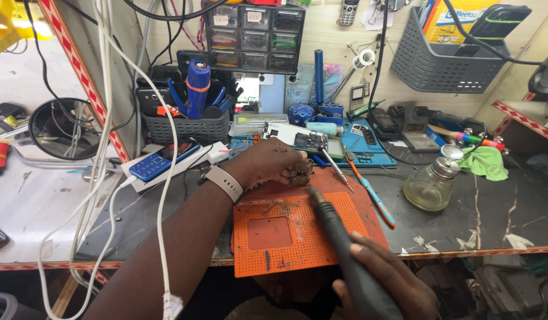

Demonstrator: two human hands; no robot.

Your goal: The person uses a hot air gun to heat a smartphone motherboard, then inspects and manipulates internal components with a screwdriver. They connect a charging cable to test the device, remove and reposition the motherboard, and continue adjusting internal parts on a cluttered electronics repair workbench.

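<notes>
Right hand [385, 274], lower edge, grip wrapped shut round a dark grey pen-shaped rotary tool [339, 237]; the tool's rear end and part of the hand are cut off by the frame bottom. Tool tip points up-left, ending just beside a small metal-framed circuit board [301, 173]; whether it touches, cannot tell. Left hand [268, 163], with one pale wristband [224, 183], pinches that board by its left side, fingers closed on it, board held at the top edge of the orange perforated silicone work mat [297, 228] on the dark counter [493, 213]. Board detail too small to read. One mat, one board in the grip. Right of the mat: one orange-handled brush [371, 192], one thin metal screwdriver [336, 169], one clear glass dispenser bottle with metal cap [432, 181], one green cloth [486, 162]. Left: one blue keypad phone [161, 161] on a white power strip, white cables [108, 118] hanging across. Just behind the left hand: one opened phone body [297, 139] on a blue mat [368, 142], partly hidden by the hand. Further back: two grey plastic baskets, one [188, 127] holding tools, one [439, 65] on the wall; one small drawer cabinet [255, 38], contents unclear.
</notes>
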